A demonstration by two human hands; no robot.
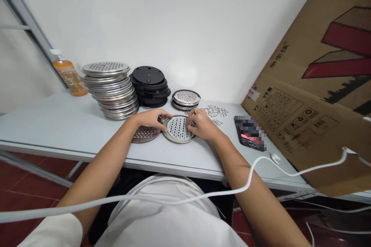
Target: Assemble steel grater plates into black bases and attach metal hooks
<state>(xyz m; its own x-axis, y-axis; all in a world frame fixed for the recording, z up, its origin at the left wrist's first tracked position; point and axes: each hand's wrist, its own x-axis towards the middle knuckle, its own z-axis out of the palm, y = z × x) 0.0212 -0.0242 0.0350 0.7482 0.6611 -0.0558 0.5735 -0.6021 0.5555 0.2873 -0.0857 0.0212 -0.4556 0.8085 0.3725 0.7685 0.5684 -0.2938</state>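
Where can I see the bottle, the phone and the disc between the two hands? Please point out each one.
Bottle [70,76]: head view, on the middle of its orange body.
Phone [251,133]: head view, on its blurred upper face.
Disc [179,128]: head view, on its holed middle.

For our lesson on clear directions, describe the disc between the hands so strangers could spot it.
On the grey table, find the tall stack of metal discs. Nearer the front and to its right, a round disc lies between the left hand and right hand. Its silvery, holed middle and dull gold rim set it apart from the brownish disc to its left.
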